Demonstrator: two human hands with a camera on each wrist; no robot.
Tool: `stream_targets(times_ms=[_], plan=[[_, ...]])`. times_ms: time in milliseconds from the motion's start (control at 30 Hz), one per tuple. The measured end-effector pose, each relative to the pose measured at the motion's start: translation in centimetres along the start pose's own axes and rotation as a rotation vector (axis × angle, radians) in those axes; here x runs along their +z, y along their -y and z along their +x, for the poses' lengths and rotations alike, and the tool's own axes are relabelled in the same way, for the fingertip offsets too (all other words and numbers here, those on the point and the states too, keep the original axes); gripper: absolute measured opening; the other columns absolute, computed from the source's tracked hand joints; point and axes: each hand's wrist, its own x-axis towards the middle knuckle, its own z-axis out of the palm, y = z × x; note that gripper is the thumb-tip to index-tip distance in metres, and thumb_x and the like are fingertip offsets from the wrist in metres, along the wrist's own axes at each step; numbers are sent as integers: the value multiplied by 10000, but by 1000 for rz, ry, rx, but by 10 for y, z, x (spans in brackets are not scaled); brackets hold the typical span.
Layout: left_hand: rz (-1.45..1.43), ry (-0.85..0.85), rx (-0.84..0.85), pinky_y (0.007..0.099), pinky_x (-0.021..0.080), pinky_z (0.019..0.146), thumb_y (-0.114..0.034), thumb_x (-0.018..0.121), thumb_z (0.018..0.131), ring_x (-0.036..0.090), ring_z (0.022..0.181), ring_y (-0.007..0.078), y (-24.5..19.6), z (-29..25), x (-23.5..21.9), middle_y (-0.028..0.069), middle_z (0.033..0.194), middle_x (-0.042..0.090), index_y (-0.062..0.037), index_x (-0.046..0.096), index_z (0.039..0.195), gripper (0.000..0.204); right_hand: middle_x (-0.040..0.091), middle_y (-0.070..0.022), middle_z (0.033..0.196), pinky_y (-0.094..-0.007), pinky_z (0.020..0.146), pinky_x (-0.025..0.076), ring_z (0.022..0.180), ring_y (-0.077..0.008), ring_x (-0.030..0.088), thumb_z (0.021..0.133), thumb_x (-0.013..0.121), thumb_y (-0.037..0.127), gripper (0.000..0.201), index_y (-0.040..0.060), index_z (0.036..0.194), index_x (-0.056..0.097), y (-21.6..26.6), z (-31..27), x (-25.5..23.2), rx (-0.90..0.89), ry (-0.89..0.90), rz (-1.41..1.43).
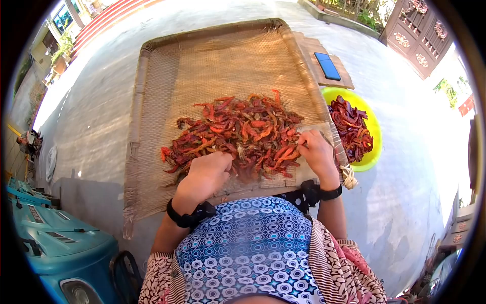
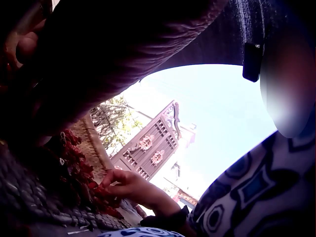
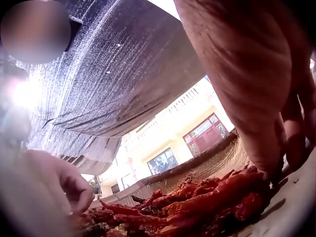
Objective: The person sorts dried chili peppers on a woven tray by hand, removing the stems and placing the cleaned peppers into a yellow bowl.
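Note:
A heap of dried red chili peppers [image 1: 243,129] lies on the near half of a large woven tray [image 1: 167,55]. My left hand [image 1: 207,172] is at the heap's near left side, its fingers curled down into the chilies; I cannot tell whether they grip one. In the right wrist view, this left hand [image 3: 61,182] shows a bent forefinger low over the peppers. At the heap's right edge, my right hand [image 1: 319,154] pinches a chili pepper between thumb and forefinger. The left wrist view shows the right hand [image 2: 131,187] with thumb and forefinger close together at the red peppers.
A yellow-green basin [image 1: 375,129] of darker red chilies stands right of the tray. Behind it, a blue phone [image 1: 327,66] lies on a wooden board [image 1: 309,48]. A teal vehicle [image 1: 66,233] is at the lower left. The tray has a raised rim [image 1: 212,28].

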Motion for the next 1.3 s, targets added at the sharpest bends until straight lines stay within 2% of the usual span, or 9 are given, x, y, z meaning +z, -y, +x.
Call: stream_targets(times_ms=[100, 233, 367, 467, 533, 767, 933, 1133, 1300], plan=[[-249, 43, -57, 367, 470, 680, -172, 685, 800, 601, 761, 241, -9, 5, -6, 92, 782, 597, -50, 610, 900, 175, 566, -70, 870, -422, 658, 472, 801, -312, 598, 774, 629, 69, 88, 106, 811, 558, -2, 1, -1, -19, -70, -4], [-299, -34, -5, 334, 463, 651, -180, 680, 832, 572, 694, 205, -18, 9, -6, 71, 768, 586, -38, 613, 911, 176, 563, -134, 886, -421, 676, 480, 781, -334, 594, 778, 633, 39, 144, 57, 910, 578, -11, 1, -1, -72, -108, 106], [-405, -8, -2, 288, 452, 605, -157, 667, 872, 542, 665, 134, -17, 13, -1, 38, 766, 582, -25, 625, 981, 176, 637, -103, 948, -310, 717, 505, 796, -201, 644, 796, 666, 14, 262, 10, 1052, 609, 16, 6, -9, 51, -249, 366], [-563, -1, -40, 244, 438, 574, -165, 652, 906, 522, 658, 81, -20, 15, 2, 14, 765, 571, -12, 613, 1065, 224, 613, -115, 1048, -317, 730, 515, 826, -193, 657, 808, 659, 7, 299, 13, 1101, 600, 45, 5, -21, 67, -73, 576], [-664, -12, -34, 220, 428, 563, -185, 642, 927, 512, 659, 58, -23, 17, 2, -1, 768, 562, -4, 595, 1122, 271, 606, -118, 1050, -322, 736, 517, 801, -201, 653, 814, 654, 7, 302, 11, 1111, 599, 65, 5, -17, -105, -9, 636], [-837, -64, -25, 272, 480, 609, -180, 596, 954, 582, 693, 114, -11, 19, 8, 68, 849, 642, 16, 575, 1067, 227, 599, -118, 1063, -323, 752, 516, 869, -221, 649, 824, 632, -9, 314, 41, 1133, 602, 91, 10, 9, -298, 199, 704], [-923, -48, -7, 213, 434, 566, -204, 531, 999, 502, 647, 48, -8, 18, 11, -22, 783, 522, -33, 556, 1025, 175, 607, -103, 1055, -319, 755, 508, 916, -229, 630, 823, 632, -13, 284, 59, 1098, 626, 92, 10, 23, -325, 118, 691], [-1016, 13, -55, 226, 452, 584, -232, 560, 984, 538, 678, 60, -9, 16, 0, -1, 808, 577, -20, 563, 1068, 228, 626, -88, 1012, -309, 733, 504, 880, -219, 632, 812, 660, -4, 242, 62, 1044, 657, 87, 12, 17, -358, 41, 615], [-641, -165, -83, 260, 477, 654, -191, 618, 933, 569, 715, 113, 12, -4, -37, 43, 848, 631, -3, 590, 1093, 249, 630, -82, 975, -277, 697, 509, 823, -178, 639, 820, 672, -2, 196, 37, 1011, 659, 60, 21, -13, -187, -154, 481]])
